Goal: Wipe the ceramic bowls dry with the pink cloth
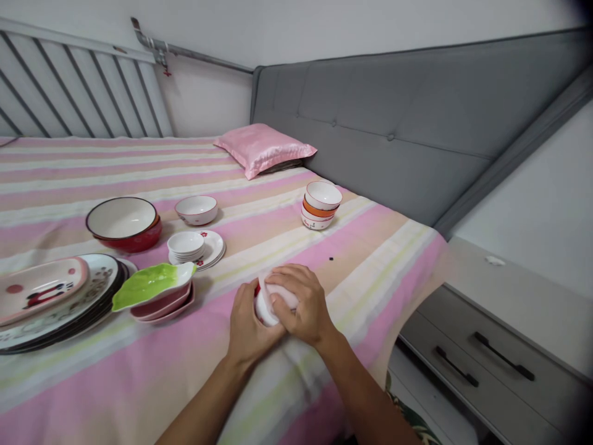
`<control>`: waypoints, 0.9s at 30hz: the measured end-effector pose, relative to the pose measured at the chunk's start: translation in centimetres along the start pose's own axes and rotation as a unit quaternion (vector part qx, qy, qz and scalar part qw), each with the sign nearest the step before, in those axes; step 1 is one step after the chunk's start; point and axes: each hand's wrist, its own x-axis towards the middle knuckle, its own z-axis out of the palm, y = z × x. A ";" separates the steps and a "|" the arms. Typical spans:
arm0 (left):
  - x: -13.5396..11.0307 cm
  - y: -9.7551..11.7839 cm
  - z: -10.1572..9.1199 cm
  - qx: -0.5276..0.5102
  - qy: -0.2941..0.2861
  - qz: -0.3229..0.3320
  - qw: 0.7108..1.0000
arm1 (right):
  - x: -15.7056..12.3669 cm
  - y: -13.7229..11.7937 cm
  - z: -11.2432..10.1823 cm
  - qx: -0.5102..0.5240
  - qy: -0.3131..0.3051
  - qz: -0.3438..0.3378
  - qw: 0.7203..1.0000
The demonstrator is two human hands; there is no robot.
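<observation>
Both hands meet at the near edge of the striped bed sheet (352, 259). My left hand (245, 327) and my right hand (301, 303) are closed together around a small white bowl (267, 307) with a red mark on it. The fingers cover most of the bowl, so only its white side shows between the hands. To the left, a green leaf-shaped dish (151, 284) lies on top of pink dishes (167, 308).
A stack of small bowls (321, 205) stands further back on the right. A red bowl (124, 224), a white bowl (196, 209), stacked saucers (194, 247) and a pile of plates (50, 296) lie on the left. A pink pillow (264, 148) rests by the grey headboard; a grey nightstand (486, 346) is at the right.
</observation>
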 end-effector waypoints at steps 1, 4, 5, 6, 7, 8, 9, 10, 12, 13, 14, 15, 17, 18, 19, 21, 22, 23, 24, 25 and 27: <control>0.1 0.0 0.1 -0.015 -0.009 -0.007 1.000 | 0.1 0.1 0.0 0.004 -0.001 0.004 1.000; 0.1 0.0 0.5 -0.058 -0.027 -0.028 0.998 | 0.3 0.8 -0.4 0.026 0.000 0.021 0.999; 0.1 0.0 0.6 -0.067 -0.032 -0.038 0.997 | 0.3 1.0 -0.6 0.033 0.002 0.028 0.999; 0.1 -0.1 0.8 -0.074 -0.037 -0.048 0.995 | 0.4 1.3 -0.7 0.040 0.005 0.035 0.999; 0.1 -0.2 0.9 -0.082 -0.047 -0.058 0.994 | 0.4 1.5 -0.8 0.047 0.009 0.043 0.998; 0.1 -0.3 1.0 -0.093 -0.059 -0.067 0.992 | 0.4 1.7 -0.9 0.053 0.015 0.051 0.997; 0.0 -0.5 1.1 -0.103 -0.072 -0.075 0.989 | 0.4 1.9 -0.9 0.059 0.021 0.059 0.996; 0.0 -0.7 1.2 -0.111 -0.084 -0.080 0.987 | 0.4 2.1 -1.0 0.064 0.028 0.066 0.995; 0.0 -1.1 1.3 -0.116 -0.101 -0.088 0.984 | 0.4 2.5 -0.9 0.073 0.038 0.078 0.993; -0.1 -1.3 1.4 -0.113 -0.107 -0.090 0.984 | 0.4 2.7 -0.9 0.079 0.042 0.084 0.992; -0.1 -1.5 1.4 -0.110 -0.113 -0.091 0.983 | 0.4 2.9 -0.9 0.084 0.047 0.091 0.991; -0.1 -1.6 1.4 -0.108 -0.118 -0.091 0.983 | 0.3 3.0 -0.9 0.090 0.050 0.098 0.990; 0.0 -1.6 1.4 -0.102 -0.122 -0.090 0.983 | 0.3 3.2 -0.9 0.100 0.056 0.109 0.987; 0.1 -1.5 1.3 -0.096 -0.122 -0.088 0.984 | 0.3 3.3 -0.9 0.103 0.059 0.112 0.987; 0.1 -1.4 1.2 -0.090 -0.118 -0.086 0.985 | 0.2 3.3 -1.0 0.106 0.060 0.114 0.986; 0.2 -1.0 1.1 -0.087 -0.110 -0.082 0.987 | 0.2 3.3 -1.0 0.110 0.064 0.117 0.985; 0.3 -0.8 1.0 -0.091 -0.106 -0.079 0.987 | 0.2 3.3 -1.0 0.115 0.067 0.122 0.984; 0.3 -0.7 0.9 -0.097 -0.102 -0.074 0.987 | 0.1 3.4 -1.0 0.122 0.069 0.130 0.981; 0.3 -0.5 0.7 -0.099 -0.097 -0.069 0.988 | 0.1 3.5 -1.0 0.133 0.071 0.144 0.978; 0.3 -0.4 0.6 -0.095 -0.091 -0.061 0.990 | 0.1 3.6 -1.0 0.147 0.070 0.162 0.973; 0.3 -0.2 0.4 -0.064 -0.071 -0.043 0.995 | 0.0 3.9 -0.8 0.178 0.067 0.197 0.962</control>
